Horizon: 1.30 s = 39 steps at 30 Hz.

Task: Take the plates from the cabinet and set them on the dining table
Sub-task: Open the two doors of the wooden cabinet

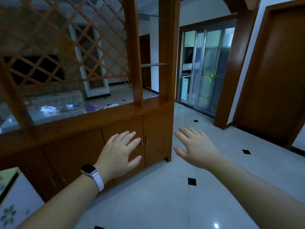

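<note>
Head view, cabinet (pixel 156 126) closed, interior hidden

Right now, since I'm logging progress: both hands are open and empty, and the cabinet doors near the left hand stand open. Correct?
No: the head view shows the cabinet doors shut. The left hand and right hand are open and empty.

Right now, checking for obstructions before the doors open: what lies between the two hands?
In the head view, the cabinet's end door with its handle lies between the left hand and the right hand.
</note>
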Available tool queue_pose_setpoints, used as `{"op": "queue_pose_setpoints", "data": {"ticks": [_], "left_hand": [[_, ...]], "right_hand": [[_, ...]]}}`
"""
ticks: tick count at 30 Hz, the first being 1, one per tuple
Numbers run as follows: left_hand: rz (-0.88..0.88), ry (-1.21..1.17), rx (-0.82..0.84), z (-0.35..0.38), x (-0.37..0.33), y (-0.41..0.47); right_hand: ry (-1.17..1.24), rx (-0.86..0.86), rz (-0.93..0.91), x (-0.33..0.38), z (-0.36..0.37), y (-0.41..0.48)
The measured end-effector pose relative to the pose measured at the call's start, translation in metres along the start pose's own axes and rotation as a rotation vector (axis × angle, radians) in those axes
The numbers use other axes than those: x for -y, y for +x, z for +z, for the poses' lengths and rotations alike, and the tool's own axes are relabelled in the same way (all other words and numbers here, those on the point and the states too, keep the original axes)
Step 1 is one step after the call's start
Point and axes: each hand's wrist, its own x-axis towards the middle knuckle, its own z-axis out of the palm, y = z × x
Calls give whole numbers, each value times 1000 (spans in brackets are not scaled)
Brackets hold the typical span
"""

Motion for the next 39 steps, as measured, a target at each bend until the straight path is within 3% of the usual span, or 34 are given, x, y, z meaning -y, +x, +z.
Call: {"op": "queue_pose_setpoints", "data": {"ticks": [10,17,26,39], "left_hand": [[-47,2,84,49,-36,-8],[-42,-40,161,100,-28,12],[-65,-164,217,182,25,76],[-58,-257,210,274,125,181]], "right_hand": [[60,39,-34,-24,51,-30],[99,120,-40,-38,95,-4],[94,223,-21,-44,154,81],[69,231,46,-54,211,218]]}}
